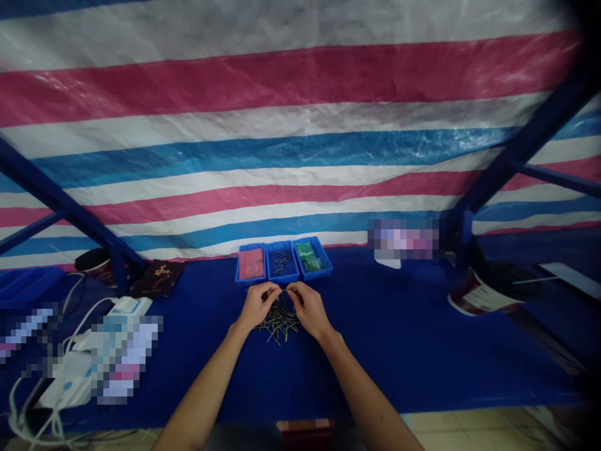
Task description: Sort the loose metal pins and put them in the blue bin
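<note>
A: What are the hands up to?

B: The left hand point(256, 305) and the right hand point(310, 310) sit close together above the desk point(399, 351); the grip of each is narrow, pinched on what looks like one thin pin point(284, 290) stretched between the fingertips

A: And the rest of the pins?

B: A loose pile of pins point(279, 324) lies on the desk right under the palms, touching neither tray; the pins cross every which way, dark with brass-coloured parts

A: What's just past the hands?

B: Three blue trays stand side by side; the left tray point(248, 282) holds a pink sheet point(250, 263), the middle tray point(282, 280) holds a small bunch of pins point(280, 263), and the right tray point(320, 272) holds green pieces point(307, 257)

A: Anything further out?

B: A black pouch point(157, 278) with a gold pattern lies on the left, near white cables point(79, 313); a labelled bucket point(486, 291) sits to the right; a striped tarp point(300, 113) in pink, white and blue hangs behind a blue metal frame point(56, 197)
</note>
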`<state>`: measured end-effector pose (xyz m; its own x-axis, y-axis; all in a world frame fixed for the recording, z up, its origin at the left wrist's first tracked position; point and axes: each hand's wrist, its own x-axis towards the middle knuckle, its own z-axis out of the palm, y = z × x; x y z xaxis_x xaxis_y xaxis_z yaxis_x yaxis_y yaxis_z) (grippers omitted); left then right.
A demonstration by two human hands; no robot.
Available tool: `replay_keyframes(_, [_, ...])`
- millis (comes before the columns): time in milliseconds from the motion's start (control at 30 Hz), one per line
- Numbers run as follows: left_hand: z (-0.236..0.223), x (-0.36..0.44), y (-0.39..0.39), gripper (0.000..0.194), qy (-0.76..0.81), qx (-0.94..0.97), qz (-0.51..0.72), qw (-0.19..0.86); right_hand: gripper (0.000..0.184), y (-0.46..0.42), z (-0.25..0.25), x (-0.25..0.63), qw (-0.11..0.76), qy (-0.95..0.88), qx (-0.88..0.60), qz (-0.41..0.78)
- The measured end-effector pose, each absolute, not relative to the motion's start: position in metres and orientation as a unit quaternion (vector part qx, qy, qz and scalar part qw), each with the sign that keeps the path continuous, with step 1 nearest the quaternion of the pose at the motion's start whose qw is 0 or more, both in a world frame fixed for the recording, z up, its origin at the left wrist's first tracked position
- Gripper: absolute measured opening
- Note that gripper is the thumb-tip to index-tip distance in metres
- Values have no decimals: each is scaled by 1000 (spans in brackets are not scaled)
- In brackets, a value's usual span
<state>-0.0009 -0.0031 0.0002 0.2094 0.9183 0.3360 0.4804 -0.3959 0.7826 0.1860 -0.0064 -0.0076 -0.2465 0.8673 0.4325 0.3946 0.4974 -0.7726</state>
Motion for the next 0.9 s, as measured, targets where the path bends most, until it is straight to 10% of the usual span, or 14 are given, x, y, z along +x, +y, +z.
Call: replay_keyframes(900, [3,2,-5,31,478,730,406,271,45,-6,-9,182,356,-763,-508,180])
